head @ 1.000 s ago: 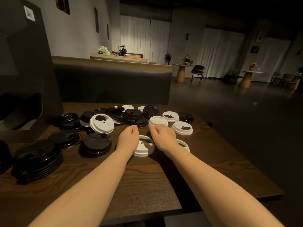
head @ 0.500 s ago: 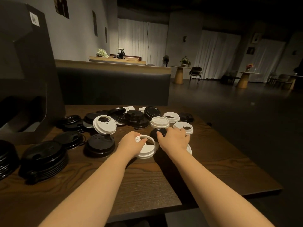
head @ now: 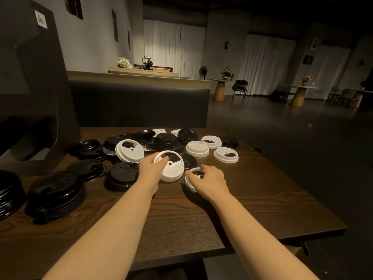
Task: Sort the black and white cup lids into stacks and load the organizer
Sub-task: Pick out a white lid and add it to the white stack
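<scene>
My left hand [head: 151,168] holds a white lid [head: 171,170] tilted up off the table, its underside facing me. My right hand [head: 209,178] lies over a second white lid [head: 191,179] on the table, fingers curled round its rim. Beyond them lie loose white lids [head: 197,148] [head: 226,155] [head: 211,141], one white lid [head: 129,150] leaning on a pile of black lids [head: 165,139]. A black lid [head: 123,174] sits left of my left hand. A stack of black lids [head: 57,191] stands at the near left. The dark organizer [head: 34,93] rises at the far left.
The wooden table [head: 262,199] ends at its right edge close to the lids and at the front edge near me. A dark bench back [head: 139,102] runs behind the table. Another black stack [head: 8,193] sits at the left frame edge.
My left hand has lifted and tipped the white lid up. My right hand drew back from the far lids and came down onto the white lid near me.
</scene>
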Action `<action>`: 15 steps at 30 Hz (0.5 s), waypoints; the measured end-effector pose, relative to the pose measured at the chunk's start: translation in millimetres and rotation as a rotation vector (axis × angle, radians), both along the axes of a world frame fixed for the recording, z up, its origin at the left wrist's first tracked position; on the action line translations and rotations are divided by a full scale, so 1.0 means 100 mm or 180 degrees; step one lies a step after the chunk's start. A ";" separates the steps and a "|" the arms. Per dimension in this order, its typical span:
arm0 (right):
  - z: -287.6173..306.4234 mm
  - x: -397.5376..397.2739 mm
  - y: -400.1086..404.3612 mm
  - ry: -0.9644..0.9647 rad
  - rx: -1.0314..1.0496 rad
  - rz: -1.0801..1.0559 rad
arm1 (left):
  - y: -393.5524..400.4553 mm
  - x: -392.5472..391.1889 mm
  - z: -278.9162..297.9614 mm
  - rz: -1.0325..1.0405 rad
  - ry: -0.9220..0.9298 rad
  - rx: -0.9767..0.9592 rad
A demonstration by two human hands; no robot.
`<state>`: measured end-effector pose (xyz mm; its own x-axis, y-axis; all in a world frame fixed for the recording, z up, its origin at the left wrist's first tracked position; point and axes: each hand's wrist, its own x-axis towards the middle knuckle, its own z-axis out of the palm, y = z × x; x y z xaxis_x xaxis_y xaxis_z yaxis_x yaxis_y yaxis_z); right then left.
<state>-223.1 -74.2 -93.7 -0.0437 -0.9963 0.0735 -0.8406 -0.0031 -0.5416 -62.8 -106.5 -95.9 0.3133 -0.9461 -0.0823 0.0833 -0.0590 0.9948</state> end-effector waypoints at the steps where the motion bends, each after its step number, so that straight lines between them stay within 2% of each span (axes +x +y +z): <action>1: 0.01 -0.04 0.03 0.0096 0.0099 0.0132 | 0.00 0.01 0.01 -0.0007 0.0073 0.0011; 3: 0.01 -0.10 0.05 0.0068 0.0041 0.0312 | -0.01 0.03 0.03 -0.0020 0.0241 0.0039; 7: 0.02 -0.08 0.02 -0.1234 -0.0857 -0.0177 | -0.02 0.02 0.08 -0.0143 0.0657 0.0100; 9: 0.01 -0.03 0.02 -0.1606 -0.0989 -0.0085 | 0.01 -0.03 0.09 -0.0333 0.0681 0.0032; 15: -0.02 0.09 0.06 -0.1116 -0.1157 0.0471 | 0.13 -0.26 0.14 -0.1088 0.0904 0.0120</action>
